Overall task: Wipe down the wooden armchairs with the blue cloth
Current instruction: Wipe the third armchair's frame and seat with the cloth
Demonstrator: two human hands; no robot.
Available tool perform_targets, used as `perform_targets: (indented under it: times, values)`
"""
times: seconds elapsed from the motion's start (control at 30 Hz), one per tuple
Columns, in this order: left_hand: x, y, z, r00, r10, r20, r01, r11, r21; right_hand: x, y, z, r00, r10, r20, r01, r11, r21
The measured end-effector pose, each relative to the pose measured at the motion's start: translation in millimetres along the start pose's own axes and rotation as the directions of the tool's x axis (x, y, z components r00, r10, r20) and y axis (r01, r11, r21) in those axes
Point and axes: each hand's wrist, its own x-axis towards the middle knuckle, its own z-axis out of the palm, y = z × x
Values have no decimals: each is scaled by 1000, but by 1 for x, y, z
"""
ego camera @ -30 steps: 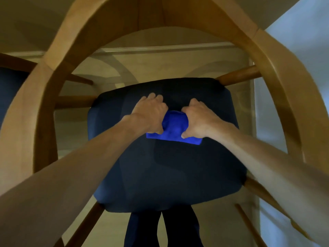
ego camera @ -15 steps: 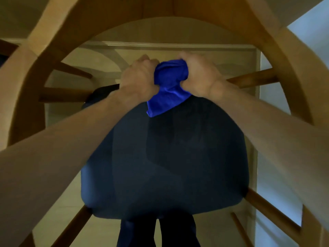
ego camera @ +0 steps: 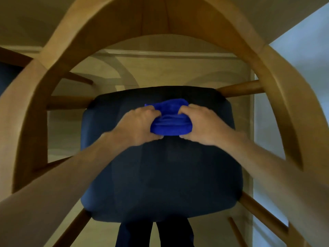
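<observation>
I look straight down through the curved back-and-arm rail of a wooden armchair [ego camera: 44, 73] onto its dark blue seat cushion [ego camera: 160, 175]. A bunched blue cloth [ego camera: 170, 122] lies over the far part of the cushion. My left hand [ego camera: 137, 125] grips the cloth's left side with curled fingers. My right hand [ego camera: 204, 125] grips its right side the same way. Both forearms reach in from the lower corners, inside the rail.
Wooden chair legs and stretchers [ego camera: 240, 89] stick out around the seat over a pale floor. Part of a second armchair [ego camera: 10, 75] shows at the left edge. A light wall [ego camera: 302, 59] runs along the right. My dark trouser legs [ego camera: 154, 234] stand below the seat.
Half a second ago both hands held the cloth raised near the rail; they have since come back down with it onto the far part of the seat cushion, still gripping it.
</observation>
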Motion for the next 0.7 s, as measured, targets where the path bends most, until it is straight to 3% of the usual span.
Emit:
perform_targets:
  times: [0.07, 0.13, 0.27, 0.37, 0.47, 0.57, 0.7]
  values:
    - [-2, -2, 7, 998, -45, -35, 42, 994, -98, -2, 3, 6, 998, 55, -27, -54, 997, 47]
    - [7, -4, 5, 993, -118, 26, 121, 969, -214, 7, 5, 3, 987, 158, 17, -159, 983, 89]
    - [34, 0, -4, 939, -173, 296, 214, 970, -113, 28, 3, -3, 971, 205, 123, -180, 965, -193]
    - [42, 4, -8, 909, -233, 344, 257, 966, -26, 28, 0, -1, 980, 184, 71, -152, 935, -322]
    - [41, 6, -18, 966, -205, 156, 172, 965, 200, 21, 0, -5, 994, 97, 52, -71, 926, -370]
    - [44, 5, -29, 994, -18, -111, 51, 954, 297, 25, 1, -22, 999, 34, -13, -36, 971, -236]
    - [67, 0, -48, 941, -50, -335, 49, 999, -13, 58, 5, -47, 959, 5, -283, -12, 1000, -21]
